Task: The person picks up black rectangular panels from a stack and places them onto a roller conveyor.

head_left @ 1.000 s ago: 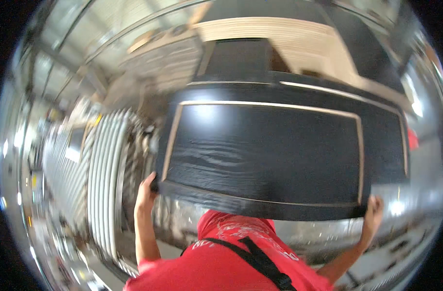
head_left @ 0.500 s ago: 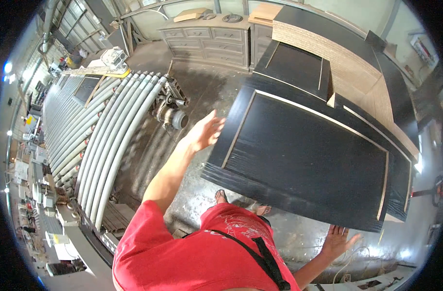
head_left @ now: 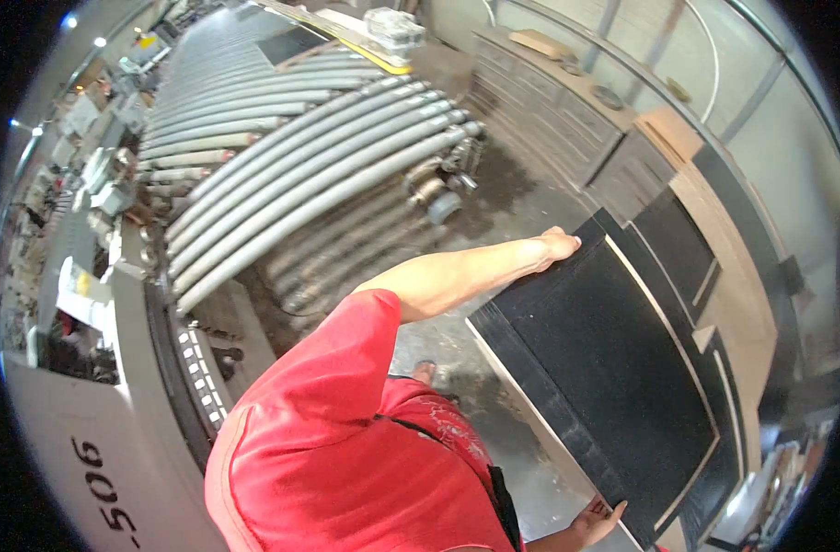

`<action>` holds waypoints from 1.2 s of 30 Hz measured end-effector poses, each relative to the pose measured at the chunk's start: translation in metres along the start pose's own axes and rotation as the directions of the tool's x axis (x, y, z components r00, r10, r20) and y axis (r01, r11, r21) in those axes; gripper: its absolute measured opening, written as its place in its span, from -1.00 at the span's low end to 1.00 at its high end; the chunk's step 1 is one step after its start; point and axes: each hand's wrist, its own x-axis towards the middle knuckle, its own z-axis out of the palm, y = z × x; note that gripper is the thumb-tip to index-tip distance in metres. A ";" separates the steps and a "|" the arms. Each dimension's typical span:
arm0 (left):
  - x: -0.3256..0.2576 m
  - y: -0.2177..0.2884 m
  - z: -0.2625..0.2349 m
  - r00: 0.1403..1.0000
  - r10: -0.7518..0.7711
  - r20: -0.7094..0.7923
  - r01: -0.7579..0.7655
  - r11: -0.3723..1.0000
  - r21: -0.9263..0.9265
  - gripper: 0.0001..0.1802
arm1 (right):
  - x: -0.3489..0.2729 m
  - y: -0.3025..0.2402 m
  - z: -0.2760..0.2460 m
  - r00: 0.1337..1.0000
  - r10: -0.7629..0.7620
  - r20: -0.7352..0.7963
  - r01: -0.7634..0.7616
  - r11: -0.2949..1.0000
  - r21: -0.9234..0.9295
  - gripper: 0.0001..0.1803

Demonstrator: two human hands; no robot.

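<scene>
A black panel [head_left: 613, 368], like a cabinet door with a raised frame and pale wood strips, lies in front of me to the right. My left hand [head_left: 558, 248] is closed on its far left edge, arm stretched out. At the near right end, my right hand [head_left: 600, 523] grips the edge, thumb on top and fingers partly hidden beneath. Just beyond it lies a smaller black panel [head_left: 675, 241], beside pale bare-wood boards [head_left: 737, 276].
A roller conveyor [head_left: 319, 212] of grey tubes fills the left, with a motor [head_left: 438, 202] at its end. Drawer cabinets [head_left: 549, 106] stand along the back. A pale machine housing [head_left: 61, 442] is at the lower left. My foot [head_left: 424, 372] shows on the concrete floor.
Both hands were open and off the panel; now they hold its edges. The view has swung to the right relative to the panel's old angle, and the panel appears turned and tilted.
</scene>
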 end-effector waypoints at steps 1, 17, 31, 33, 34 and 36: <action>0.028 -0.022 -0.028 0.993 0.090 -0.077 -0.083 0.993 0.088 -0.34 | -0.017 0.013 0.025 0.999 -0.010 0.051 0.010 1.000 0.005 -0.26; -0.229 -0.254 -0.355 0.550 -0.140 -0.823 -0.342 0.861 -0.375 -0.29 | -0.160 0.055 0.298 0.618 0.118 0.777 0.037 0.983 -0.179 -0.47; -0.350 -0.428 -0.327 -0.273 -0.578 -0.769 -0.487 0.772 -0.407 -0.25 | -0.287 0.337 0.578 0.006 0.778 0.628 0.467 0.553 -0.690 -0.56; -0.352 -0.444 -0.317 -0.349 -0.621 -0.702 -0.483 0.761 -0.433 -0.25 | -0.308 0.356 0.586 -0.017 0.811 0.585 0.475 0.521 -0.709 -0.59; -0.353 -0.451 -0.314 -0.385 -0.638 -0.668 -0.483 0.755 -0.443 -0.24 | -0.314 0.366 0.591 -0.025 0.827 0.562 0.490 0.500 -0.714 -0.59; -0.350 -0.453 -0.309 -0.447 -0.666 -0.598 -0.486 0.742 -0.463 -0.24 | -0.318 0.388 0.599 -0.036 0.844 0.535 0.503 0.478 -0.721 -0.59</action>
